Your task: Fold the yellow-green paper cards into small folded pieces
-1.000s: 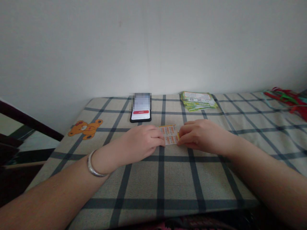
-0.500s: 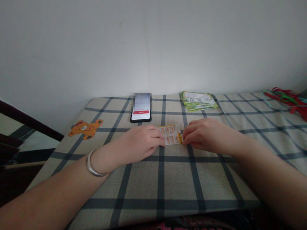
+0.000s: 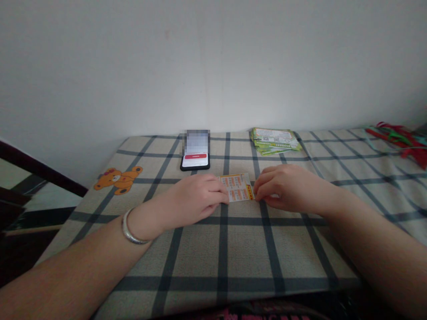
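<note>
The fingers (image 3: 216, 192) of the left hand (image 3: 195, 200) lie together against the left edge of an orange-printed card (image 3: 237, 187), and those of the right hand (image 3: 290, 189) curl together at its right edge; whether they grip it cannot be told. The card lies mid-frame on a checked cloth surface (image 3: 223, 262), below a phone (image 3: 195, 161). A silver bangle (image 3: 132, 227) circles the left wrist. Green leaflets (image 3: 275, 141) and red-green ribbons (image 3: 396, 141) sit upper right.

No legible text; print on orange-and-white card (image 3: 237, 187) too small, blurred.
</note>
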Tool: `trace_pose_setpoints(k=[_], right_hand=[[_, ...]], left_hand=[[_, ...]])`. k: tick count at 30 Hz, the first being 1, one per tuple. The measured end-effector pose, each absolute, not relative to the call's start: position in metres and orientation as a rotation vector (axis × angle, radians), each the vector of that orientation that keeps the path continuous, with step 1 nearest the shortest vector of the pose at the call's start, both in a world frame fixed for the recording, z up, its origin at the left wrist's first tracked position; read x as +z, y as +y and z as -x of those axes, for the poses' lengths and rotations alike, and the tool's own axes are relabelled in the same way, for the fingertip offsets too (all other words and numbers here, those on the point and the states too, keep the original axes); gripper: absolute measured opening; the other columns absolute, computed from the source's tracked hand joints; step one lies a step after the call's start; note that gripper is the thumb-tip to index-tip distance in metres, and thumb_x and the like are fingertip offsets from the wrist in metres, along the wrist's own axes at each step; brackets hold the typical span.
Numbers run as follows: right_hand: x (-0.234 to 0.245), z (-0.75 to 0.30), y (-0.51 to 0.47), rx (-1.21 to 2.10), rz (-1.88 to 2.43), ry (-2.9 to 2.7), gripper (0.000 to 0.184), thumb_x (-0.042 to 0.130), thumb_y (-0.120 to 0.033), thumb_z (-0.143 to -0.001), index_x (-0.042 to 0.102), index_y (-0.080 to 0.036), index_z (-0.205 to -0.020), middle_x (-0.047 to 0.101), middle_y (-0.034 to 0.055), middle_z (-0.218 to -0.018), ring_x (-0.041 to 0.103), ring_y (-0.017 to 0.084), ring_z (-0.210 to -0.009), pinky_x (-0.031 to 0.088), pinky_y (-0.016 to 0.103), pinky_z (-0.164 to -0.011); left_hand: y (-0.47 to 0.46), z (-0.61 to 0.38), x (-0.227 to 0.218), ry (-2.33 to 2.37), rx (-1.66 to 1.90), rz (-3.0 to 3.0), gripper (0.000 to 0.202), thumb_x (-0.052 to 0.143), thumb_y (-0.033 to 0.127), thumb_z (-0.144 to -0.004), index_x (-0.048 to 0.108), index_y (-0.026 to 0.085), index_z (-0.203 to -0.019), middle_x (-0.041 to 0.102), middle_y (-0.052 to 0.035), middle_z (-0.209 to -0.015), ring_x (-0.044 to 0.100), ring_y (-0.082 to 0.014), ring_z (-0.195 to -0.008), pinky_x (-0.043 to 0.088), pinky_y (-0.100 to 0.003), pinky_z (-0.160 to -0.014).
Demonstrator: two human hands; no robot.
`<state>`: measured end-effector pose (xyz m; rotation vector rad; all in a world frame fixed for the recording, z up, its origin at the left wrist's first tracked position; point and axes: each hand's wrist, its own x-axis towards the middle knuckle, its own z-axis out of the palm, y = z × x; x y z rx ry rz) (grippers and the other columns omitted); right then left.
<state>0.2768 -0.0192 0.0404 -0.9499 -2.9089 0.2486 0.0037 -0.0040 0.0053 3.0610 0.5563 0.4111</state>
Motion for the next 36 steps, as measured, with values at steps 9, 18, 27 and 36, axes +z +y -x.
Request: trace_pose_setpoints(k=[9,18,27,36], right_hand=[[0.026,-0.264,-0.016,0.088,0.778,-2.824,0.016,0.058,-0.021,-0.088,0.071,-0.021,-0.098,0.071,0.0031,-0.099,0.062,0.017,-0.091,0.047,0.031,-0.079],[0.012,-0.256,-0.011,0.108,0.711,-2.781,0.023,0.051,-0.020,-0.094,0.071,-0.023,-0.105,0.070,0.0034,-0.112,0.060,0.018,-0.102,0.049,0.034,-0.089],[0.010,-0.249,-0.015,0.029,0.734,-2.770,0.022,0.056,-0.015,-0.088,0.071,-0.022,-0.103,0.072,0.0041,-0.107,0.060,0.019,-0.099,0.049,0.035,-0.087],[0.008,-0.248,-0.014,0.025,0.717,-2.764,0.023,0.054,-0.014,-0.089,0.071,-0.022,-0.102,0.072,0.0031,-0.106,0.060,0.019,-0.097,0.048,0.034,-0.086]], left_hand=[[-0.003,-0.009,-0.004,0.636,0.521,-3.159,0.017,0.055,0.014,-0.089,0.068,0.018,-0.100,0.070,-0.0041,-0.096,0.061,-0.0202,-0.095,0.052,-0.037,-0.085],[0.000,-0.008,-0.009,0.659,0.520,-3.121,0.022,0.052,0.015,-0.092,0.068,0.021,-0.106,0.068,-0.0056,-0.104,0.060,-0.0192,-0.101,0.052,-0.038,-0.089],[-0.001,-0.013,0.001,0.565,0.558,-3.233,0.021,0.049,0.013,-0.092,0.068,0.020,-0.100,0.069,-0.0035,-0.101,0.061,-0.0194,-0.093,0.051,-0.038,-0.087],[-0.005,-0.007,0.002,0.620,0.468,-3.271,0.022,0.050,0.013,-0.091,0.066,0.022,-0.103,0.069,-0.0019,-0.106,0.061,-0.0187,-0.101,0.031,-0.047,-0.110]])
